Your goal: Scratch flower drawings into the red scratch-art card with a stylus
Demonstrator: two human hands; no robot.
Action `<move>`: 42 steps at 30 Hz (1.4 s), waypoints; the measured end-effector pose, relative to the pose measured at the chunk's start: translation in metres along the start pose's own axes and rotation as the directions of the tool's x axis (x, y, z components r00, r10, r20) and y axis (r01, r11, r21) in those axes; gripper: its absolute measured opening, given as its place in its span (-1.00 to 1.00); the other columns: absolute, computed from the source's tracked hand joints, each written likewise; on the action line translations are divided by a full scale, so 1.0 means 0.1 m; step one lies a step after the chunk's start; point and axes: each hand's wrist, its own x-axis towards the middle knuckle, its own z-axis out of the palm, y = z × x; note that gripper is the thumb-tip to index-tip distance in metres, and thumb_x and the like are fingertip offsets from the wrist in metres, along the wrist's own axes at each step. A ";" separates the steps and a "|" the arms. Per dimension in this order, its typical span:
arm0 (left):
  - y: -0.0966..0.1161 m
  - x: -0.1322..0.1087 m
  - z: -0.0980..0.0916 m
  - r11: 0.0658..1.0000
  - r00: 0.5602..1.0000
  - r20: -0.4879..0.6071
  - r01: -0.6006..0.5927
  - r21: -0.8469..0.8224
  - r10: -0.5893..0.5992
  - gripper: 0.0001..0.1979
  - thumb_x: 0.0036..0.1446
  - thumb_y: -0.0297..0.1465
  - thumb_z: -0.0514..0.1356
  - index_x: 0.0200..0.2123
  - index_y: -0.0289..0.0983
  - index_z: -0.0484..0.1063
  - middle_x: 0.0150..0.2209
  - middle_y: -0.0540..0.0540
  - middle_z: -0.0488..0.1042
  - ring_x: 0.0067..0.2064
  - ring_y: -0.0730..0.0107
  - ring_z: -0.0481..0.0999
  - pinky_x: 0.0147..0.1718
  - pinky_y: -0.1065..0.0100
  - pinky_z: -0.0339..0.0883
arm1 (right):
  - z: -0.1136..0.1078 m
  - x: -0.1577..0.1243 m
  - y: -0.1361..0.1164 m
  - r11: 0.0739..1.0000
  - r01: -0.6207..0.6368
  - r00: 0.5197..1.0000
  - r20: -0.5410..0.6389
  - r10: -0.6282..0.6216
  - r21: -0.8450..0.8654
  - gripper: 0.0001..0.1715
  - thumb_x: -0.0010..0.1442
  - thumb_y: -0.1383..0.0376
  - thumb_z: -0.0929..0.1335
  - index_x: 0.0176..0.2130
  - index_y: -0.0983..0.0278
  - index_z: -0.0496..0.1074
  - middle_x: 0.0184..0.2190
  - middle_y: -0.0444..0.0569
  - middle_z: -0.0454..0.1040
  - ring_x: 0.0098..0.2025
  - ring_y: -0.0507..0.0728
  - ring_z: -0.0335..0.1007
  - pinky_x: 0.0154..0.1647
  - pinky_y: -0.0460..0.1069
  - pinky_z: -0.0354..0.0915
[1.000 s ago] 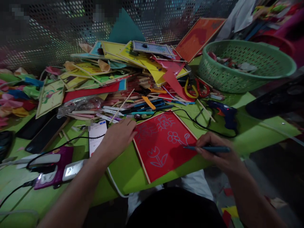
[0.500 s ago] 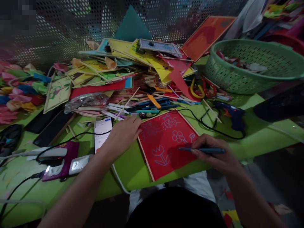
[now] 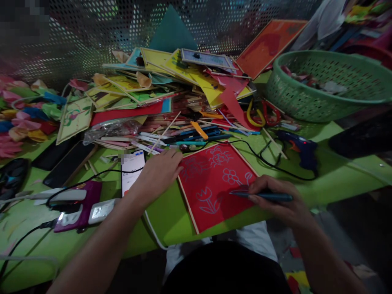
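Observation:
A red sheet framed with thin wooden sticks (image 3: 190,204) lies tilted at the table's front edge. Light outlines on it show a tulip, a round-petalled flower, a leaf shape and two rayed figures. My left hand (image 3: 161,169) rests at its upper left edge, fingers bent over the frame and gripping it; the fingertips are partly hidden. Between the thumb and fingers of my right hand (image 3: 277,200) is a dark blue pen (image 3: 269,196), held nearly level. The pen's tip points left over the sheet, below the round-petalled flower; whether it touches is hard to tell.
Behind the sheet spreads a heap of coloured framed cards (image 3: 196,77), sticks and pens. A glue gun (image 3: 301,149) with a black cord lies right, below a green basket (image 3: 324,98). At left are a lit phone (image 3: 131,171) and a purple power strip (image 3: 88,204).
The pen and my right hand have shifted very slightly to the right. My left hand stays on the frame's edge, and the drawing looks the same.

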 end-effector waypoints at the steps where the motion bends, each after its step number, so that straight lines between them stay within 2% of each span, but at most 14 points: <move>1: 0.00 0.00 0.00 1.000 1.000 0.001 0.002 0.001 -0.002 -0.88 0.40 -0.36 0.12 -0.08 -0.26 0.39 -0.08 -0.17 0.50 0.03 0.14 0.52 -0.03 0.20 0.38 | -0.01 -0.01 0.02 1.000 0.001 1.000 0.029 -0.001 0.002 -0.72 0.18 0.05 0.53 -0.42 0.15 0.56 -0.50 -0.06 0.54 -0.47 0.15 0.45 -0.48 0.00 0.31; 3: 0.00 0.01 -0.01 1.000 1.000 0.005 0.003 0.001 -0.003 -0.88 0.40 -0.36 0.12 -0.08 -0.26 0.39 -0.08 -0.18 0.50 0.02 0.14 0.52 -0.04 0.19 0.38 | -0.02 -0.02 0.05 1.000 -0.002 0.998 0.062 0.002 0.005 -0.75 0.24 0.08 0.50 -0.39 0.15 0.54 -0.48 -0.06 0.53 -0.43 0.15 0.45 -0.46 0.01 0.29; 9: -0.01 0.00 -0.01 1.000 1.000 0.013 0.001 -0.001 -0.001 -0.87 0.42 -0.35 0.11 -0.10 -0.27 0.39 -0.07 -0.18 0.49 0.02 0.13 0.53 -0.05 0.19 0.38 | -0.04 -0.05 0.09 0.998 -0.063 0.998 -0.009 0.063 0.025 -0.74 0.23 0.08 0.49 -0.40 0.15 0.50 -0.47 -0.08 0.50 -0.46 0.13 0.36 -0.48 0.01 0.22; 15: -0.01 0.00 0.00 1.000 1.000 0.015 0.002 0.004 -0.002 -0.89 0.41 -0.35 0.12 -0.10 -0.26 0.38 -0.07 -0.17 0.49 0.02 0.14 0.53 -0.05 0.19 0.37 | -0.02 -0.06 0.14 0.997 -0.058 0.996 -0.071 0.061 0.047 -0.76 0.25 0.10 0.50 -0.38 0.15 0.50 -0.46 -0.08 0.48 -0.42 0.15 0.37 -0.44 0.02 0.23; 22: 0.01 0.01 -0.02 1.000 1.000 0.023 0.004 0.009 -0.004 -0.89 0.41 -0.35 0.13 -0.12 -0.27 0.39 -0.08 -0.17 0.50 0.01 0.14 0.53 -0.03 0.19 0.38 | -0.01 -0.06 0.15 0.995 -0.067 0.994 -0.079 0.073 0.073 -0.74 0.26 0.08 0.49 -0.36 0.17 0.50 -0.46 -0.09 0.48 -0.43 0.14 0.35 -0.44 0.02 0.22; 34: 0.02 0.01 -0.03 1.000 1.000 0.020 0.009 0.003 -0.009 -0.88 0.40 -0.37 0.13 -0.10 -0.29 0.41 -0.09 -0.18 0.50 0.02 0.10 0.54 -0.05 0.17 0.40 | -0.01 -0.01 0.09 1.000 -0.025 0.999 -0.021 0.025 0.011 -0.81 0.24 0.16 0.50 -0.36 0.16 0.52 -0.46 -0.12 0.52 -0.46 0.09 0.39 -0.46 -0.04 0.26; 42: 0.02 0.00 -0.02 1.000 1.000 0.005 0.006 -0.013 -0.006 -0.88 0.40 -0.38 0.12 -0.10 -0.29 0.42 -0.08 -0.21 0.51 0.02 0.09 0.53 -0.05 0.16 0.39 | 0.01 0.02 0.07 1.000 -0.018 0.999 0.040 0.018 0.010 -0.82 0.23 0.13 0.52 -0.33 0.16 0.56 -0.49 -0.10 0.54 -0.52 0.08 0.38 -0.53 -0.04 0.25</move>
